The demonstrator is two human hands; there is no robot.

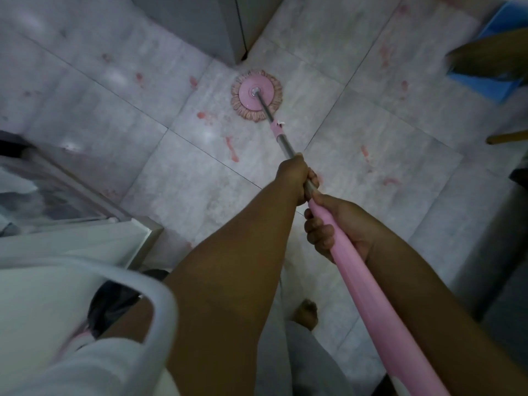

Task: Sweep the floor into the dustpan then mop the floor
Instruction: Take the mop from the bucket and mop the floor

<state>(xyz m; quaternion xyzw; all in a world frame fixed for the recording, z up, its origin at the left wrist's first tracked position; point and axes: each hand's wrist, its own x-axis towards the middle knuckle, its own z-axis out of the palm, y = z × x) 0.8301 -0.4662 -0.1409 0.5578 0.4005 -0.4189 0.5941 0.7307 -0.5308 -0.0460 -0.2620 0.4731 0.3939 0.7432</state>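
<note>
Nearest us, at 5 o'clock, a thick pink plastic mop handle (371,295) comes up from the bottom edge. Our right hand (340,232) wraps it, fingers curled fully round, the grip closed on the pink sleeve. Just beyond it, our left hand (298,178) is closed the same way round the slim silver metal shaft (285,144) where it leaves the sleeve.

The pole's long axis runs from 5 o'clock to 11 o'clock, and the left hand is the nearer one to the working end. Farthest out, at 11 o'clock from both grips, the round pink mop head (256,95) with its frilled fabric fringe lies flat on the pale grey marble-look floor tiles (143,172), just short of a grey cabinet corner (228,30).

Reddish smears (233,151) lie at 9 o'clock of the shaft. We judge that reaching them calls for a stroke drawn back and leftward.
</note>
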